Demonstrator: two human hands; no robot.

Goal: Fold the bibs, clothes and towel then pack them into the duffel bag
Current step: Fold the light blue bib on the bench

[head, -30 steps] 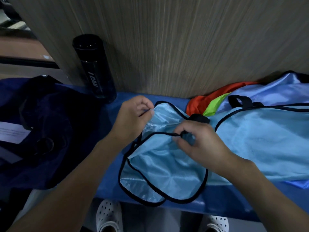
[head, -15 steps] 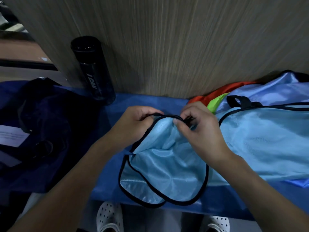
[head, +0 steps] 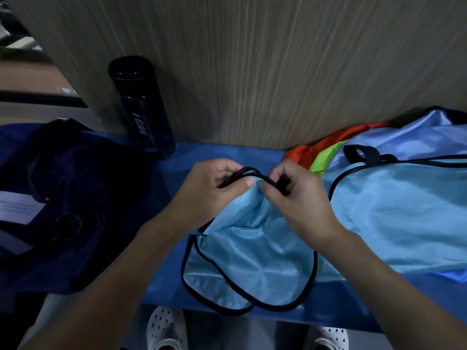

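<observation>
Both hands have met: left hand (head: 214,190) and right hand (head: 300,198) each pinch the black trim (head: 252,171) of the light-blue bib (head: 252,261), which drapes from them toward me. A second ago they were apart, so this fold is closing. The duffel bag (head: 63,185) lies off my left hand.

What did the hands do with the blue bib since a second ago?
The right hand slid up the bib to its black-trimmed top edge, and the left hand closed in beside it. Both now pinch that edge, thumbs almost touching, so the top is bunched. The bib's lower half, the bottle, the bag and the pile of bibs stayed put.
</observation>
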